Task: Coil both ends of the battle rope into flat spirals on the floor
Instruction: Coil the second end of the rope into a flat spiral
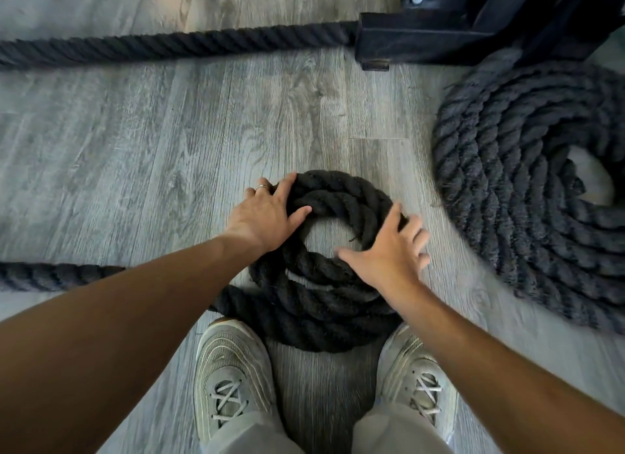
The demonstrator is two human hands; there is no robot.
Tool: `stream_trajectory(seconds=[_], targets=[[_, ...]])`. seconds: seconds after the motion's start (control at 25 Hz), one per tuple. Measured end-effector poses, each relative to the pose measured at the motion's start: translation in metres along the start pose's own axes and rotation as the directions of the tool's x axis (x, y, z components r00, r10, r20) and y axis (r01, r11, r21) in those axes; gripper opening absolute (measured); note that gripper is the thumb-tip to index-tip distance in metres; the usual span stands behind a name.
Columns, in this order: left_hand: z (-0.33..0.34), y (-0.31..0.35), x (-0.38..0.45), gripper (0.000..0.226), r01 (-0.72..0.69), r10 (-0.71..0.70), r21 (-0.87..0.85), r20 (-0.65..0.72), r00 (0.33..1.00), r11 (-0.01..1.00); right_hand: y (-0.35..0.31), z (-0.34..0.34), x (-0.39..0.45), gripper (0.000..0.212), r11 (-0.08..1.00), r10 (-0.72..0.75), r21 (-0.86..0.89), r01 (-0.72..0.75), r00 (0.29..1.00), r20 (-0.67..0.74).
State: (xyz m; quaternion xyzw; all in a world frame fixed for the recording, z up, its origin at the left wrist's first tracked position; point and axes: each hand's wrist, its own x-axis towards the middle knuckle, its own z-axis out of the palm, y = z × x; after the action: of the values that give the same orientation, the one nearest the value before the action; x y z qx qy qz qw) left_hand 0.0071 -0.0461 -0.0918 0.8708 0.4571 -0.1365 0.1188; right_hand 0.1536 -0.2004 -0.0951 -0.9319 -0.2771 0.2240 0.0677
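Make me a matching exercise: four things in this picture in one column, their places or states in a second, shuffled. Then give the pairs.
1. left hand
2. big coil
3. small coil
4. metal base

A. top right, rope running from it
B. by the shoes, under both hands
C. wears a ring
D. right side, many turns

Pairs: 1-C, 2-D, 3-B, 4-A
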Motion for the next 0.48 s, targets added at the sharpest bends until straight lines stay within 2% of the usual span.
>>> stream_trajectory(seconds=[0.08,0.12,0.24,0.32,0.4,0.48], targets=[[-0.002,0.002,0.001,0.082,-0.013,0.013,0.008,0.010,1.000,1.000,0.016,0.007,-0.015,0.126,0.981,0.145,0.129,-0.148,0.989,0.037],[-0.002,0.003,0.001,0.082,-0.017,0.017,0.009,0.017,1.000,1.000,0.021,0.007,-0.016,0.119,0.979,0.137,0.149,-0.141,0.990,0.038],[-0.008,-0.004,0.000,0.083,0.109,-0.104,-0.118,0.049,0.993,0.987,0.017,-0.007,0.010,0.108,0.997,-0.050,0.069,0.047,0.997,0.051],[-0.018,-0.019,0.004,0.093,0.188,-0.181,-0.154,0.057,0.982,0.970,-0.004,-0.024,0.037,0.109,0.977,-0.214,0.014,0.214,0.971,0.106],[-0.030,-0.031,0.011,0.110,0.102,-0.099,-0.106,0.031,0.995,0.989,-0.031,-0.042,0.060,0.114,0.908,-0.400,-0.053,0.415,0.899,0.181],[-0.041,-0.036,0.018,0.115,-0.001,0.006,-0.168,0.026,1.000,0.986,-0.054,-0.054,0.072,0.118,0.815,-0.536,-0.087,0.573,0.803,0.260]])
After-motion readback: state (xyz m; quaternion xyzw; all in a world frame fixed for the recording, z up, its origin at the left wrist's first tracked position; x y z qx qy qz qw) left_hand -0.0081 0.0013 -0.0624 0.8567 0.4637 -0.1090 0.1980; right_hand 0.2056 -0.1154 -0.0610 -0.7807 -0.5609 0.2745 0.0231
